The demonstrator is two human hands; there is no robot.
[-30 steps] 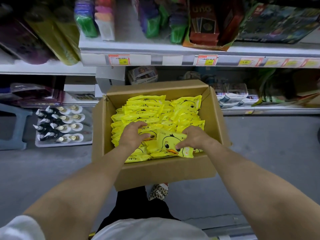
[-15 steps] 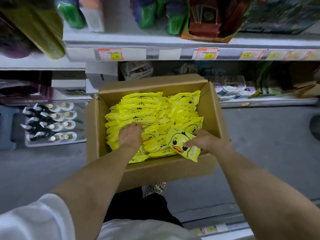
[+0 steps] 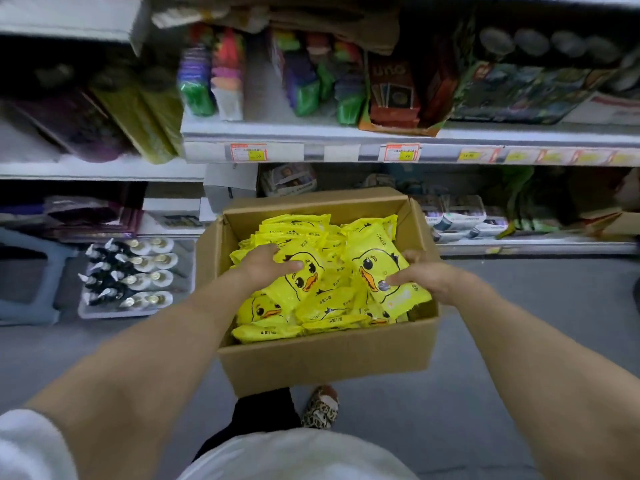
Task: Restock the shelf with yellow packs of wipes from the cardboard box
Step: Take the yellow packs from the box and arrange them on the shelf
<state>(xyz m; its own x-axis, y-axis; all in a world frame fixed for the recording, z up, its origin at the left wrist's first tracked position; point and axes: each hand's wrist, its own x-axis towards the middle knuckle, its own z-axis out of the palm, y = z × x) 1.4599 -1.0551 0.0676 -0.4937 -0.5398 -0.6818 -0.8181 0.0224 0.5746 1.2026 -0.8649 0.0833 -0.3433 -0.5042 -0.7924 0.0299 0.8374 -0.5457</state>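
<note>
An open cardboard box (image 3: pixel 325 362) sits on the floor in front of me, filled with several yellow duck-print packs of wipes (image 3: pixel 329 306). My left hand (image 3: pixel 263 268) grips one pack (image 3: pixel 301 278) at the box's left side, thumb over the duck face. Over on the right side, my right hand (image 3: pixel 426 278) pinches another pack (image 3: pixel 377 268) and tilts it up above the pile. The shelf (image 3: pixel 381 136) stands behind the box.
Shelves hold coloured packs and a red UNO box (image 3: pixel 394 91) above, small tubs (image 3: pixel 464 216) at the lower right. A tray of bottles (image 3: pixel 131 275) and a grey stool (image 3: pixel 31 275) stand on the floor at left. My shoe (image 3: pixel 320 407) is under the box's near edge.
Both hands have each lifted a duck pack up out of the pile. The view has tilted upward, showing more of the upper shelves.
</note>
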